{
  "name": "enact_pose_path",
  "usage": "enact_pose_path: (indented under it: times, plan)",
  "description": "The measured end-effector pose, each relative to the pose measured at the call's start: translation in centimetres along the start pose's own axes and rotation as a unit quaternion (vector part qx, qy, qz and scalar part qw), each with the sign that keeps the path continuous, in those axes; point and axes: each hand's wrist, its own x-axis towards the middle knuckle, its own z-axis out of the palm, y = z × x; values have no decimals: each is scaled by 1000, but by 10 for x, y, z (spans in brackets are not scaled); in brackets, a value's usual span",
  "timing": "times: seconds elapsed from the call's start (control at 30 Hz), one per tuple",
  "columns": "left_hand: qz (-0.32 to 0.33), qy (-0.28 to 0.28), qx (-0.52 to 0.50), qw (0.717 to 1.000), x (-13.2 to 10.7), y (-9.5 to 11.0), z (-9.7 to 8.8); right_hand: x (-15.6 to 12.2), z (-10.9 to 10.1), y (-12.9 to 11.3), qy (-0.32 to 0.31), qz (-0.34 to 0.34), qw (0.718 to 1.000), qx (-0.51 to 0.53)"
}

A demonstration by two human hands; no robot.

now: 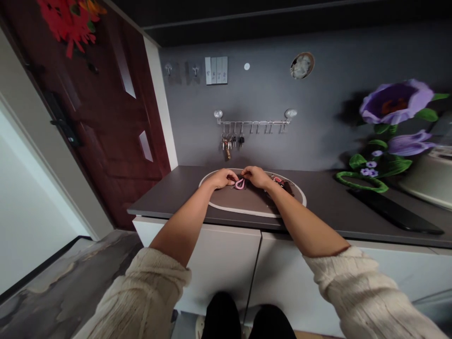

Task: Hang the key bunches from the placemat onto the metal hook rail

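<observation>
A pink loop-shaped keychain [240, 184] lies on the oval mat [243, 202], with small metallic bits around it that may be keys. My left hand [222, 179] is closed at its left side, thumb and forefinger pinched on it. From the right, my right hand [256, 177] bends its fingers together just above the loop; what they pinch is too small to make out. Under and beyond my right wrist lies a small pile of keys and trinkets [284, 184], with a red round piece in it, partly hidden by the forearm.
Several bunches of keys [229, 143] hang from a clear hook rail [254, 122] on the grey wall. Purple artificial flowers [395, 103] and a long black object [395, 212] are on the counter [328, 207] to the right. A dark red door [116, 117] stands left.
</observation>
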Motion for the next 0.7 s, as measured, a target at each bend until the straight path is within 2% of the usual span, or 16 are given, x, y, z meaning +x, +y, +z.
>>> enact_pose_path:
  times: [0.3, 0.7]
  plan:
    - [28, 57, 65, 996, 3, -4, 0, 0, 0, 0, -7, -8, 1000, -29]
    - [-12, 128, 57, 990, 4, -3, 0, -1, 3, -2, -12, -4, 1000, -14]
